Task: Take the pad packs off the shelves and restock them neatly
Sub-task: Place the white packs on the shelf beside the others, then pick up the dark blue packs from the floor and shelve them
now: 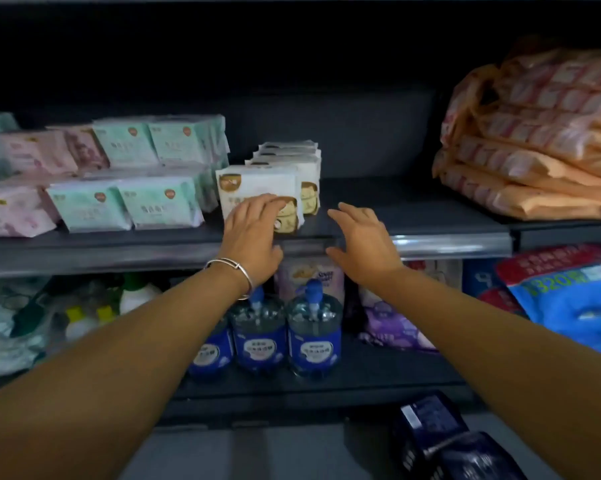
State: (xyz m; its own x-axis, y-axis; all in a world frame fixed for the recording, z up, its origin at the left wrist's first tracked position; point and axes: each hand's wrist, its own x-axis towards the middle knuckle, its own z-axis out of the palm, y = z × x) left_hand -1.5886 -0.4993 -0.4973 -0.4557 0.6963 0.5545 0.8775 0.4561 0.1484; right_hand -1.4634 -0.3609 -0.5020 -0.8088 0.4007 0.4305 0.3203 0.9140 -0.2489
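Observation:
A row of white and gold pad packs stands on the dark middle shelf. My left hand, with a silver bangle on the wrist, lies with straight fingers against the front pack. My right hand hovers open just to the right of the row, over the bare shelf, touching nothing. Mint green pad packs are stacked in two layers to the left. Pink pad packs lie at the far left.
Orange packs are piled at the right end of the shelf. On the shelf below stand blue bottles, purple packs and a blue and red bag. Dark packs lie on the floor at the lower right.

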